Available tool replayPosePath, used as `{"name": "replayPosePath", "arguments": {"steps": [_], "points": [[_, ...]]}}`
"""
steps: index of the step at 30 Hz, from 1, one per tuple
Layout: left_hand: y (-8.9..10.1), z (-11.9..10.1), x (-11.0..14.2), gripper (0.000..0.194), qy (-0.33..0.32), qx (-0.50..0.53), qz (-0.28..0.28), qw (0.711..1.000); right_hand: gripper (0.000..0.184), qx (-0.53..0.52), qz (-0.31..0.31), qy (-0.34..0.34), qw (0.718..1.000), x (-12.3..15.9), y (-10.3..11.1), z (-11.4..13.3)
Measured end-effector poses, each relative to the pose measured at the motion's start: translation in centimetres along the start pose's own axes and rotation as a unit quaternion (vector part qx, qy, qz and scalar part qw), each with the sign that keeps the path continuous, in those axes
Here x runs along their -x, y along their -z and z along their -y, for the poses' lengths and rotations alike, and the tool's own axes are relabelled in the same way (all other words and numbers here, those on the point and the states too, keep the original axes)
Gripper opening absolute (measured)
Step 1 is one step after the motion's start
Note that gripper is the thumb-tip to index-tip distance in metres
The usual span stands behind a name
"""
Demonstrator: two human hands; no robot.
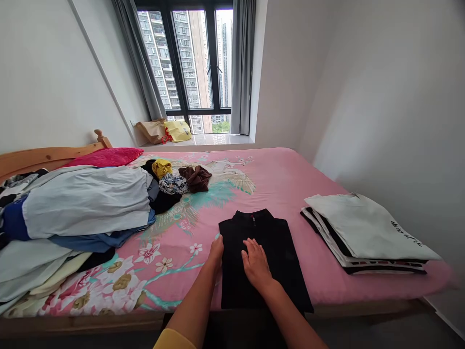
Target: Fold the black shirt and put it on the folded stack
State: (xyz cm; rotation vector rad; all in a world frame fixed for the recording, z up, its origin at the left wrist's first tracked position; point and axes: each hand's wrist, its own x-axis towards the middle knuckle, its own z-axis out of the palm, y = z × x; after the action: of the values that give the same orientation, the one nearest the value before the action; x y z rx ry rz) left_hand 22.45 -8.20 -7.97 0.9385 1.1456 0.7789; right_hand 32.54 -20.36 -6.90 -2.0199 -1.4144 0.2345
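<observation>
A folded black zip-neck shirt (269, 271) lies face up at the bed's front edge, its collar pointing away from me. My left hand (217, 252) is closed at the shirt's left edge, thumb side up; part of its fingers is hidden. Flat on the front of the shirt rests my right hand (256, 264), fingers stretched out below the zip. To the right is a neat stack of folded clothes, topped by a white shirt (356, 225) with black lettering.
On the left of the pink floral bed (276, 179) lies a heap of loose clothes (90, 198). Crumpled brown cloth (196, 178) and yellow cloth (162, 167) lie near it. A red pillow (109, 156) is by the wooden headboard (47, 156). Bags (178, 131) sit on the windowsill.
</observation>
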Motion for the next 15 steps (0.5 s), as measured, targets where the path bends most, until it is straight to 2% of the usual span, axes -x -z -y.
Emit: {"name": "replayPosePath", "arguments": {"steps": [4, 8, 15], "points": [[-0.2, -0.3, -0.5, 0.033, 0.0, -0.025, -0.005, 1.0, 0.045, 0.017, 0.009, -0.007, 1.0, -0.4, 0.1, -0.2], [-0.9, -0.7, -1.3, 0.031, -0.03, -0.101, -0.022, 0.994, 0.045, 0.03, 0.002, -0.02, 0.999, -1.0, 0.3, -0.6], [-0.9, -0.9, -1.8, 0.025, -0.11, -0.267, -0.108, 0.951, 0.052, 0.096, 0.045, -0.039, 0.994, -0.8, -0.7, -1.2]]}}
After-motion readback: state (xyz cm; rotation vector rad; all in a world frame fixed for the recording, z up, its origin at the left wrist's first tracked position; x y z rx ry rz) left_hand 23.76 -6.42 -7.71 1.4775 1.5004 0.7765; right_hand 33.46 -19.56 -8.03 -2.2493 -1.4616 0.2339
